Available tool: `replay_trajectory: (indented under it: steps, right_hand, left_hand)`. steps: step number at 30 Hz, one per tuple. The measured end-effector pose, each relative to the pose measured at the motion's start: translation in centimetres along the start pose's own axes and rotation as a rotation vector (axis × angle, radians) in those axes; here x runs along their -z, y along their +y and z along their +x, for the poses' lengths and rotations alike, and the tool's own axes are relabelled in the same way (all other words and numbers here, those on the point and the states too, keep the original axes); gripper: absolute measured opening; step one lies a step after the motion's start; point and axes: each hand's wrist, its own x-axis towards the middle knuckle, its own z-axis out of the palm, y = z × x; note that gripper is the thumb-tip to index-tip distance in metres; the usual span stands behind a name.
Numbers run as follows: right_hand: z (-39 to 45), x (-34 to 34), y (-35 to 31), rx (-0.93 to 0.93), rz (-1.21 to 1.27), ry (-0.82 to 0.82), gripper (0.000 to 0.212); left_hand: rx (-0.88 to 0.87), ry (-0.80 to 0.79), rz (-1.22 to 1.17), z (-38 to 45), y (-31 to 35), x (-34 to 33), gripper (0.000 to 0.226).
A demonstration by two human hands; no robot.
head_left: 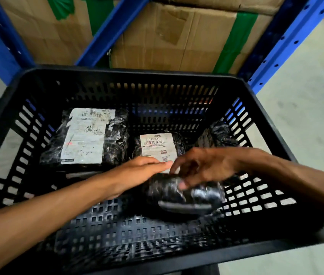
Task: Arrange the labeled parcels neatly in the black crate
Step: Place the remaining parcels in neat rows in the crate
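Note:
The black slotted crate [129, 76] fills the view. A large black-wrapped parcel with a white label [86, 135] lies flat at the back left. A smaller labelled parcel [157, 144] lies beside it in the middle. Another black-wrapped parcel [218, 133] leans in the back right corner, no label showing. A dark wrapped parcel [185, 195] sits near the front, tilted. My right hand [203, 165] has its fingers curled over this front parcel. My left hand [137, 171] lies flat against its left side, fingers stretched toward the middle parcel's label.
Blue shelving uprights [288, 42] stand behind the crate, with brown cardboard boxes [167, 36] taped in green on the shelf. Pale concrete floor [316, 96] shows to the right and left. The crate's front floor [117, 225] is bare.

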Motion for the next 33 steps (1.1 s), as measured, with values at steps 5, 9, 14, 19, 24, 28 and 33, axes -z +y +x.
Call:
replay_trajectory:
  steps: [5,9,14,19,24,28,33]
  right_hand:
    - [-0.8,2.0,1.4,-0.086,-0.063,0.134,0.066]
    - [-0.4,0.0,1.9,-0.057,0.063,0.091,0.051]
    - [-2.9,4.2,2.8,0.033,0.305,0.216,0.039]
    - [-2.8,5.3,3.4,0.074,0.545,0.377,0.045]
    - [-1.3,4.1,4.4,-0.004,0.725,0.404,0.073]
    - [1.5,1.5,4.9,-0.110,0.706,0.433,0.065]
    - [3.7,1.9,4.3,-0.113,0.688,0.469,0.024]
  left_hand:
    - [-0.038,0.106,-0.043,0.5,-0.5,0.9,0.062]
    - [-0.113,0.164,0.039,0.4,-1.2,0.2,0.062]
    - [-0.240,0.199,-0.084,0.4,0.4,0.9,0.057]
    - [-0.255,0.268,-0.201,0.3,0.8,0.0,0.061]
    - [-0.042,0.485,-0.361,1.3,0.8,1.1,0.092]
    - [0.076,0.472,-0.408,3.1,1.5,2.0,0.095]
    - [0.078,0.551,-0.256,4.7,2.4,1.8,0.087]
